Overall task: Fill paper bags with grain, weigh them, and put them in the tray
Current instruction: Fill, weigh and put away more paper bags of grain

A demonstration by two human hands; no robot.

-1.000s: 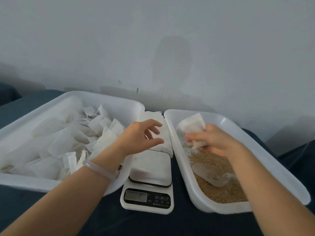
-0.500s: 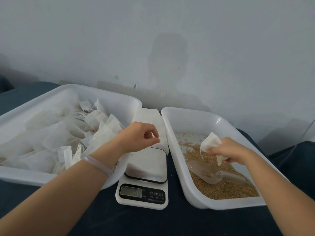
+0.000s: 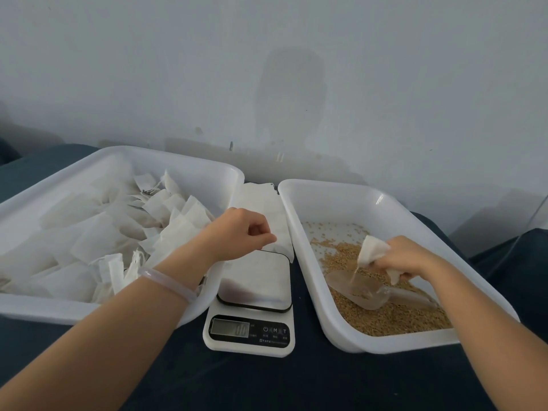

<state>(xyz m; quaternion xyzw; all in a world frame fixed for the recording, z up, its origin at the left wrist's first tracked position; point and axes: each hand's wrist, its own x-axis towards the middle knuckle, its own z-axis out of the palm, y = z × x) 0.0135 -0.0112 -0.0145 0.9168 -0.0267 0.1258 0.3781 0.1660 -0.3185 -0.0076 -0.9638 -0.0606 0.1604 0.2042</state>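
While the head view looks down on the desk, the right hand [image 3: 406, 258] is closed around a crumpled paper bag [image 3: 373, 253] over the grain tray [image 3: 350, 200] at about 3 o'clock, the bag's open corner tilted down toward 7 o'clock. A thin trickle of grain [image 3: 385, 317] falls from it toward the clear scoop [image 3: 373, 289], which lies just below the hand on the grain, bowl toward 10 o'clock and handle toward 4 o'clock. So the right hand is by far the nearer to the scoop. The left hand [image 3: 238, 235] hovers loosely curled and holds nothing, above the far edge of the scale [image 3: 252, 307] at 12 o'clock. Filled bags [image 3: 98, 232] sit in the left tray [image 3: 124, 155] at 9 o'clock.
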